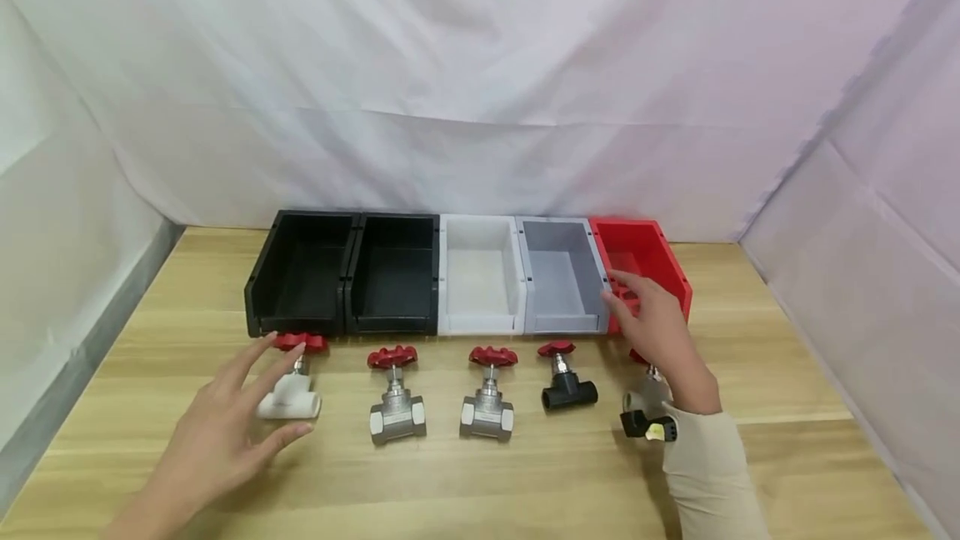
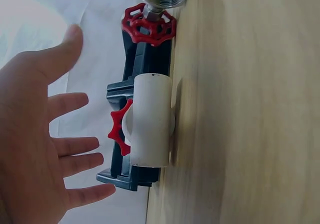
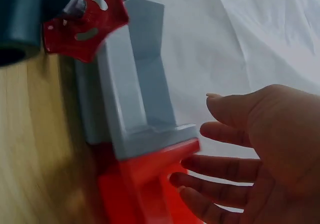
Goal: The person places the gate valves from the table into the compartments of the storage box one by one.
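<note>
My left hand (image 1: 217,427) hovers beside a white tee-shaped valve (image 1: 288,400) with a red handwheel, its fingers spread and holding nothing. In the left wrist view the white valve's pipe body (image 2: 152,121) stands apart from the fingertips. My right hand (image 1: 656,327) is over the front of the red bin (image 1: 678,286), fingers apart and nothing in its grasp. Below its wrist lies another valve (image 1: 641,398) with a red handwheel, partly hidden by the arm. Left of that hand lies a black valve (image 1: 570,392). Two metal valves, one at left (image 1: 397,417) and one at right (image 1: 487,415), lie between the hands.
Two black bins (image 1: 296,327), a white bin (image 1: 480,325) and a grey bin (image 1: 566,324) stand side by side with the red one at the back of the wooden table (image 1: 450,490). White cloth (image 1: 480,107) hangs behind and at both sides.
</note>
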`<move>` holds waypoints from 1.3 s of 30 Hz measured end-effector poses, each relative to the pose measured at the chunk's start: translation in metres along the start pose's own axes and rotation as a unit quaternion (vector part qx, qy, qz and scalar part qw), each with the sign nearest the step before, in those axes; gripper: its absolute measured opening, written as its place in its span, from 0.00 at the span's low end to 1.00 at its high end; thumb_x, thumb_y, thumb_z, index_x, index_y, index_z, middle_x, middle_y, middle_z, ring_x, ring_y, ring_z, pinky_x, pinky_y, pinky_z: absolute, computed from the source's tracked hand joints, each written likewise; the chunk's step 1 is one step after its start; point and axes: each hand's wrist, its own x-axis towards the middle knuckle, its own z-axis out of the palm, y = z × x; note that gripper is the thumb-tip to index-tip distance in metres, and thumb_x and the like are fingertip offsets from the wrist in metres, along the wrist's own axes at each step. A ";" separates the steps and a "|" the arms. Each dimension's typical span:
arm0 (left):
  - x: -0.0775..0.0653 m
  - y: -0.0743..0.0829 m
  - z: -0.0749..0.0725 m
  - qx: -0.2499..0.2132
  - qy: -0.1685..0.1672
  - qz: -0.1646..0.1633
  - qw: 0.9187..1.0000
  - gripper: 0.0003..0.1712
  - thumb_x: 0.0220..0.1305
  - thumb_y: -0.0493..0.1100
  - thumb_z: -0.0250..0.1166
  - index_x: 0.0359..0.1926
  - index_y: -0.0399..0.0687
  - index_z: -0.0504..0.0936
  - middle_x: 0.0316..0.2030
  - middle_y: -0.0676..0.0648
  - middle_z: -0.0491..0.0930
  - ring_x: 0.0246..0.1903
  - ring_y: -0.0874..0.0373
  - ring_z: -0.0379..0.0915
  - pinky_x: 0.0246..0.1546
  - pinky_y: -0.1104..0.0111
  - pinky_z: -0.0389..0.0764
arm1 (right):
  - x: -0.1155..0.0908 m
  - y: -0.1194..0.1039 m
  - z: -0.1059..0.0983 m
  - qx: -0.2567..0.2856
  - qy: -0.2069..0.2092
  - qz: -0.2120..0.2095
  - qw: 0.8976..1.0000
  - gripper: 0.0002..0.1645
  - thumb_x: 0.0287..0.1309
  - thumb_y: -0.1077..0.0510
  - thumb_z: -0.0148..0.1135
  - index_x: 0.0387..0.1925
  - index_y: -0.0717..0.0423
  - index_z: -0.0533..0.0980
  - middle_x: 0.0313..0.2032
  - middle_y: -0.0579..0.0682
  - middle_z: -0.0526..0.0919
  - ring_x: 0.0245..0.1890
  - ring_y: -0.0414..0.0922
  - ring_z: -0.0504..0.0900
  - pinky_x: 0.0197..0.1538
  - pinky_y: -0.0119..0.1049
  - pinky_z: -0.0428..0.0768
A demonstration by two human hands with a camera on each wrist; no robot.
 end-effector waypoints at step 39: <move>0.003 -0.009 0.019 -0.026 -0.074 -0.008 0.997 0.24 0.45 0.42 0.77 0.47 0.57 0.84 0.44 0.41 0.74 0.42 0.44 0.72 0.42 0.46 0.74 | 0.010 0.008 0.015 -0.026 -0.040 0.037 0.998 0.42 0.59 0.54 0.66 0.71 0.48 0.60 0.13 0.46 0.71 0.14 0.45 0.67 0.23 0.36 0.72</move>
